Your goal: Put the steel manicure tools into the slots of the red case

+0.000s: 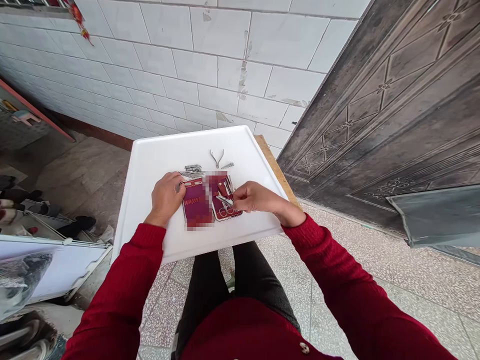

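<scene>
An opened manicure case (196, 192) with a purple and red lining lies on the white tabletop (157, 155); part of it is blurred out. My left hand (167, 196) grips its left edge, thumb and fingers closed there. Over the right half, my right hand (253, 197) pinches a slim silver tool (224, 200), whose exact kind I cannot make out. Small scissors (226, 212) lie in that half, just below the tool. Beyond the case are cuticle nippers (217, 159) with spread handles, a small nail clipper (227, 165) and a cluster of metal nail clippers (193, 168).
A raised rim runs round the white tabletop, and a wooden board edge (275, 167) shows at its right. Behind stands a white tiled wall (221, 35). A dark patterned metal door (375, 100) is on the right. Cluttered items and a white box (56, 270) stand at left.
</scene>
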The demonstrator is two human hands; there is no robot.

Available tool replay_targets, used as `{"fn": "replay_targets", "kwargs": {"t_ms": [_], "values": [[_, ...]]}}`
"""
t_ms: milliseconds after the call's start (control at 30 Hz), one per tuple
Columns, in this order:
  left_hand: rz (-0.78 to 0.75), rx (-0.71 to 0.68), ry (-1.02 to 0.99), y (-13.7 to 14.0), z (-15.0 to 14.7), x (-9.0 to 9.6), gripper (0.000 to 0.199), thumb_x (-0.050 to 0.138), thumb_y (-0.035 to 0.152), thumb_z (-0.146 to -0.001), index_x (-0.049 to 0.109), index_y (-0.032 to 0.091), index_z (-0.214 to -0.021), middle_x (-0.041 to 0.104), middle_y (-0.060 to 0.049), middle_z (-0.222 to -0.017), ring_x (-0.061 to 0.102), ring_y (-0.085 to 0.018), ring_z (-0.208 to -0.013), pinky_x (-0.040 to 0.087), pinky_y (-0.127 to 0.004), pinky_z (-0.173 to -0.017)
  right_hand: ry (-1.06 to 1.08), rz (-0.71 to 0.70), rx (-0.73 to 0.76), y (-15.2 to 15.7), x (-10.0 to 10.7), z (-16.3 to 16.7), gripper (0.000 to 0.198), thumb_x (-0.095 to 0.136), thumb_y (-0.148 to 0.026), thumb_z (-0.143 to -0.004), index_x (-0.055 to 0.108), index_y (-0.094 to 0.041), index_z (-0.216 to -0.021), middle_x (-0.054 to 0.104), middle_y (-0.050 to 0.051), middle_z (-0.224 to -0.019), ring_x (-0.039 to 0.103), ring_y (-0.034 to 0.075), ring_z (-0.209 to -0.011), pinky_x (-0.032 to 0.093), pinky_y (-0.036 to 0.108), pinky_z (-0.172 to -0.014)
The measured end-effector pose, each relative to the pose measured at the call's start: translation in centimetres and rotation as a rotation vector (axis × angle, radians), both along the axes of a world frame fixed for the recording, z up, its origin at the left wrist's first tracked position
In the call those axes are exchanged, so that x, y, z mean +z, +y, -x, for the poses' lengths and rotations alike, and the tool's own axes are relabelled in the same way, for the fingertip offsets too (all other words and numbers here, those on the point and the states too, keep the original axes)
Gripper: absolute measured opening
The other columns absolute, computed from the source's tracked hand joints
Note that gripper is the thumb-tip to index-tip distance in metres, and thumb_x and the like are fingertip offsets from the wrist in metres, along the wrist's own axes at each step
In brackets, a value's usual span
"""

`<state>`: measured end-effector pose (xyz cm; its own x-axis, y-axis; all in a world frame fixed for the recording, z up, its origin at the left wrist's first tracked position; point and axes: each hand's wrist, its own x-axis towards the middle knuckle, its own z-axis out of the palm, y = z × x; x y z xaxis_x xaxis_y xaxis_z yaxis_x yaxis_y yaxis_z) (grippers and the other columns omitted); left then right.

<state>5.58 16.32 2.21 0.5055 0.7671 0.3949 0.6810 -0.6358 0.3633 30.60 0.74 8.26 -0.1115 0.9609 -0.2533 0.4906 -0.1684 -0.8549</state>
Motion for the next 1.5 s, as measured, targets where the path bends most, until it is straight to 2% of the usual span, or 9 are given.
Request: {"fn": "replay_targets", "kwargs": {"t_ms": [67,167,333,500,733,967,1200,1367,1500], "values": [[0.000,0.004,-0.002,0.1,0.0,0.0,0.021,0.050,0.024,-0.092,0.071,0.024,-0.092,0.074,-0.006,-0.121,0.066,-0.028,-0.116,0.055,-0.043,-0.097,0.010,-0.086,-0.124,0.7,0.1,-1.3,0.024,0.063,-0.029,-0.076,0.054,-0.020,-0.056,0.049,-0.006,-0.052,0.043,0.010,-0.053,0.032,0.026,-0.055],[0.013,-0.007,0.019,0.1,0.1,0.1,0.021,0.050,0.023,-0.091,0.071,0.024,-0.093,0.073,-0.007,-0.122,0.066,-0.028,-0.117,0.055,-0.043,-0.097,-0.290,-0.237,-0.308,3.5,-0.1,-2.8,0.026,0.065,-0.027,-0.078,0.054,-0.020,-0.056,0.057,-0.002,-0.059,0.050,0.012,-0.059,0.033,0.028,-0.059],[0.026,-0.017,0.037,0.1,0.2,0.2,0.021,0.050,0.025,-0.092,0.070,0.024,-0.093,0.072,-0.007,-0.126,0.065,-0.028,-0.119,0.054,-0.044,-0.100,-0.756,-0.176,-0.371,8.0,-2.0,-4.0,0.015,0.066,-0.031,-0.086,0.070,-0.020,-0.076,0.074,0.008,-0.084,0.062,0.021,-0.078,0.032,0.031,-0.061],[0.015,-0.005,0.022,0.2,0.1,0.0,0.020,0.050,0.025,-0.092,0.070,0.023,-0.094,0.073,-0.006,-0.125,0.066,-0.028,-0.118,0.054,-0.044,-0.101,-0.765,-0.218,-0.389,8.4,-4.1,-4.7,0.020,0.059,-0.034,-0.095,0.073,-0.020,-0.090,0.076,0.007,-0.090,0.064,0.021,-0.080,0.032,0.030,-0.061],[0.008,0.001,0.025,0.4,0.1,-0.1,0.021,0.049,0.027,-0.092,0.069,0.023,-0.094,0.073,-0.006,-0.125,0.066,-0.028,-0.119,0.053,-0.043,-0.101,-0.741,-0.240,-0.449,7.7,-4.3,-5.4,0.014,0.063,-0.030,-0.092,0.071,-0.021,-0.088,0.075,0.005,-0.088,0.063,0.020,-0.079,0.032,0.030,-0.062],[0.010,0.009,0.016,0.4,0.1,-0.2,0.021,0.050,0.027,-0.092,0.070,0.023,-0.094,0.073,-0.006,-0.126,0.067,-0.027,-0.116,0.055,-0.042,-0.095,-0.398,-0.355,-0.435,6.7,-4.1,-4.9,0.024,0.067,-0.039,-0.090,0.068,-0.018,-0.080,0.068,0.001,-0.074,0.057,0.015,-0.069,0.036,0.027,-0.062],[-0.037,-0.002,0.023,0.5,0.2,-0.1,0.021,0.049,0.026,-0.093,0.070,0.023,-0.092,0.073,-0.006,-0.123,0.068,-0.026,-0.113,0.055,-0.041,-0.092,0.125,-0.209,-0.208,7.1,-5.6,-3.6,0.026,0.080,-0.039,-0.073,0.070,-0.016,-0.069,0.064,-0.001,-0.060,0.052,0.011,-0.056,0.040,0.025,-0.056],[-0.163,-0.110,0.052,-0.5,-0.4,0.6,0.027,0.043,0.026,-0.100,0.069,0.020,-0.106,0.072,-0.011,-0.125,0.062,-0.031,-0.125,0.047,-0.053,-0.110,0.261,-0.177,-0.238,7.7,-6.0,-3.3,0.019,0.076,-0.031,-0.074,0.067,-0.017,-0.067,0.062,-0.002,-0.055,0.049,0.010,-0.051,0.039,0.024,-0.052],[-0.116,-0.311,0.071,-1.9,-1.6,0.8,0.032,0.049,0.040,-0.104,0.065,0.020,-0.124,0.067,-0.012,-0.137,0.059,-0.031,-0.132,0.048,-0.052,-0.111,0.282,-0.234,-0.247,7.8,-6.0,-3.1,0.018,0.074,-0.030,-0.076,0.065,-0.017,-0.067,0.062,-0.002,-0.056,0.049,0.010,-0.052,0.038,0.024,-0.053]]}}
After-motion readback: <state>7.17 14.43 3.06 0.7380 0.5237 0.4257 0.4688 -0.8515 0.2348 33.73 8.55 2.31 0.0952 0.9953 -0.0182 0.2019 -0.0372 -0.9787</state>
